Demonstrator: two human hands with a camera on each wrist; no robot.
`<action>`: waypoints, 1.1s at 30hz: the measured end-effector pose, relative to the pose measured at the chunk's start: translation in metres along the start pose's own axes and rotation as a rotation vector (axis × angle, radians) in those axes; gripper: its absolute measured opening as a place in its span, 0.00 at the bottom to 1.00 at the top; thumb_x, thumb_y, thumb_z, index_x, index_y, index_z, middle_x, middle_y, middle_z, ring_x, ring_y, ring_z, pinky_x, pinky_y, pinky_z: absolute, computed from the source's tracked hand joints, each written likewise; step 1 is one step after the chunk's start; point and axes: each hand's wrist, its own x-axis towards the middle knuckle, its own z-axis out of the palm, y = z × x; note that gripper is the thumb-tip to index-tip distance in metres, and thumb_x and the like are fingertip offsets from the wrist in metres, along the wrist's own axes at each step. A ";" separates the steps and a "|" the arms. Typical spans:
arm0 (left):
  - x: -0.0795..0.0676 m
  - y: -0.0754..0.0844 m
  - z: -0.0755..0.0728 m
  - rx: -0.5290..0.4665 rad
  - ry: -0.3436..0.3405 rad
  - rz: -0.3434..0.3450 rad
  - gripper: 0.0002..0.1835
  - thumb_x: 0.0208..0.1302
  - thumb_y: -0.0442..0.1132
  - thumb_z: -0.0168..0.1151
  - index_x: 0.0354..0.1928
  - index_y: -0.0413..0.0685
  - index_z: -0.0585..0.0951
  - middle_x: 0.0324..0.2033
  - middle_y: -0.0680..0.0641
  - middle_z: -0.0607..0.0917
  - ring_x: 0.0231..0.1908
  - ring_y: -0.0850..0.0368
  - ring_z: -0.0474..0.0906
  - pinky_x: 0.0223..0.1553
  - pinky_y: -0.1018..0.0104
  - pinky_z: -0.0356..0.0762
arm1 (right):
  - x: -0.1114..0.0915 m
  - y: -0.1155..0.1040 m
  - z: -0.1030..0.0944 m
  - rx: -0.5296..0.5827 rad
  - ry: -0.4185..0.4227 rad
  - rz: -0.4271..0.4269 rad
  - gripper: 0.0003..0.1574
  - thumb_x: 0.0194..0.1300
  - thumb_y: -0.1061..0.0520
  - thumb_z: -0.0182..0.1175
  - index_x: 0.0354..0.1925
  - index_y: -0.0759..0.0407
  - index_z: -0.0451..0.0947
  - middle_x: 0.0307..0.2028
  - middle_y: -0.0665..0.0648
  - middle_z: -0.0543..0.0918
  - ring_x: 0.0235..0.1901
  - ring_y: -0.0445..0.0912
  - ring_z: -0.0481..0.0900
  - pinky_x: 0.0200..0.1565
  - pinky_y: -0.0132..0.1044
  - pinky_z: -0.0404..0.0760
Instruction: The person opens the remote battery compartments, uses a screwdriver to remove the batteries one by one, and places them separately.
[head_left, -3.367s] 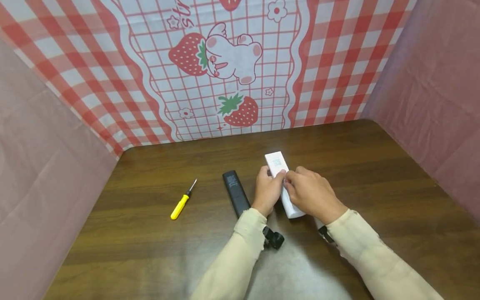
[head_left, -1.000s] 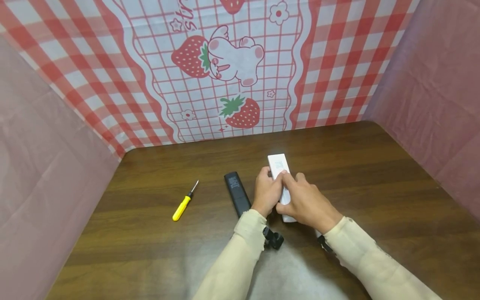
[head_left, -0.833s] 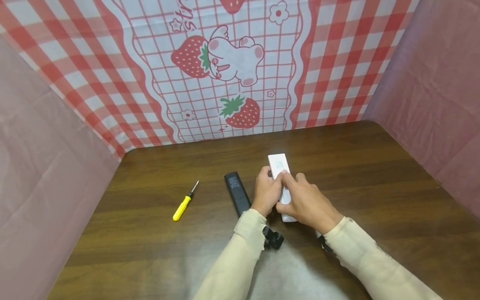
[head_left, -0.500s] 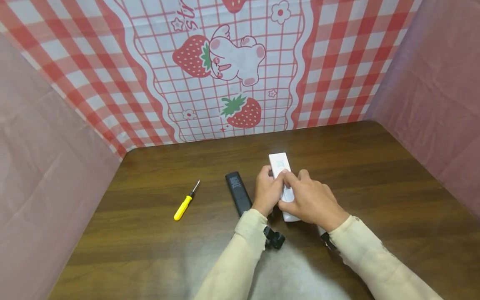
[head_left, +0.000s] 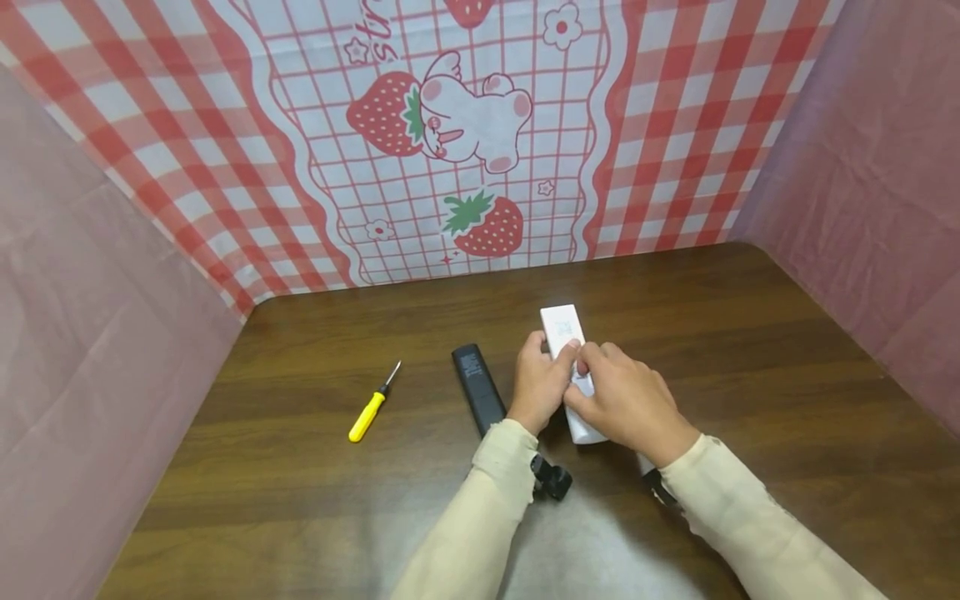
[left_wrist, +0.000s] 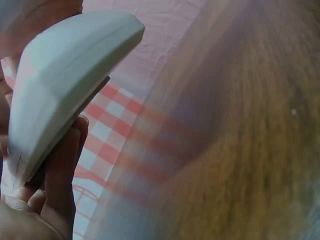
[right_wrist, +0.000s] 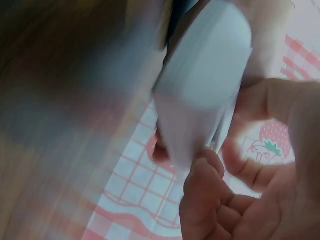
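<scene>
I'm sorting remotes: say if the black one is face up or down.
Apparently face down: the black remote shows printed text, no buttons; near end hidden.

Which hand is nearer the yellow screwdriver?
Left. The left hand is right of the yellow screwdriver, past the black remote, gripping the white remote; the right hand is farther right, at the same remote.

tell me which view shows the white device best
The head view: both ends of the white device and its faint mark show, though the left hand and right hand cover part. Both wrist views give close-ups without the mark.
</scene>
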 end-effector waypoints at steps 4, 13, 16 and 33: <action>0.000 -0.001 0.001 -0.007 0.004 0.004 0.17 0.66 0.43 0.66 0.49 0.39 0.76 0.30 0.43 0.86 0.28 0.54 0.84 0.32 0.61 0.82 | 0.002 -0.001 0.003 0.042 0.034 0.027 0.14 0.56 0.53 0.66 0.34 0.61 0.76 0.26 0.54 0.75 0.21 0.47 0.71 0.23 0.43 0.72; 0.001 -0.003 0.004 0.022 0.018 0.038 0.16 0.66 0.41 0.64 0.48 0.36 0.77 0.28 0.46 0.85 0.26 0.59 0.82 0.30 0.65 0.80 | 0.004 0.003 0.007 0.096 0.094 0.010 0.13 0.53 0.56 0.67 0.33 0.64 0.78 0.24 0.54 0.75 0.23 0.47 0.72 0.25 0.43 0.74; 0.001 -0.003 0.004 0.004 0.025 0.016 0.17 0.66 0.42 0.65 0.49 0.36 0.77 0.28 0.45 0.85 0.27 0.57 0.82 0.31 0.64 0.80 | 0.004 0.003 0.007 0.102 0.097 0.008 0.13 0.53 0.56 0.68 0.33 0.64 0.79 0.24 0.54 0.75 0.23 0.47 0.72 0.25 0.42 0.73; 0.000 -0.001 0.005 0.043 0.048 -0.058 0.16 0.64 0.42 0.67 0.48 0.39 0.79 0.29 0.47 0.84 0.29 0.58 0.80 0.34 0.62 0.80 | 0.005 0.005 0.011 0.122 0.131 0.016 0.10 0.51 0.57 0.68 0.28 0.63 0.80 0.24 0.54 0.77 0.25 0.48 0.73 0.27 0.44 0.74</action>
